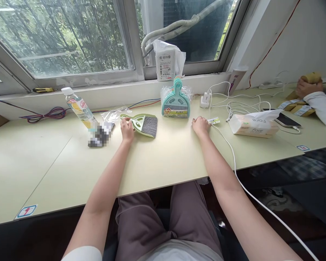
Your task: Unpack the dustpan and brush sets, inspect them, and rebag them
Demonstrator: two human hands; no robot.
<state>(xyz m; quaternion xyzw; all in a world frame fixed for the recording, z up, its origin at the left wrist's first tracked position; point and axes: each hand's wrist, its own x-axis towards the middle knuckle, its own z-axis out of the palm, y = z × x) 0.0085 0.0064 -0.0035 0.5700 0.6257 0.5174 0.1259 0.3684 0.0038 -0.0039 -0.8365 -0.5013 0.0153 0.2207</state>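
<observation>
My left hand (127, 129) is closed on the handle end of a green dustpan (138, 124) with a grey-bristled brush (149, 126) lying in it, on the table. Over on the right, my right hand (200, 126) rests on the tabletop with its fingers curled round the end of a small printed label (214, 121). Between and behind the hands stands a stack of teal dustpan sets (176, 99) in clear plastic, leaning at the window ledge.
A tilted bottle (80, 107), a blurred dark object (100, 136) and a clear wrapper (115, 114) lie at left. On the right are a tissue pack (254, 125), white cables, a charger (205, 99) and a phone (284, 119). Another person's hand (308, 88) holds a yellow roll.
</observation>
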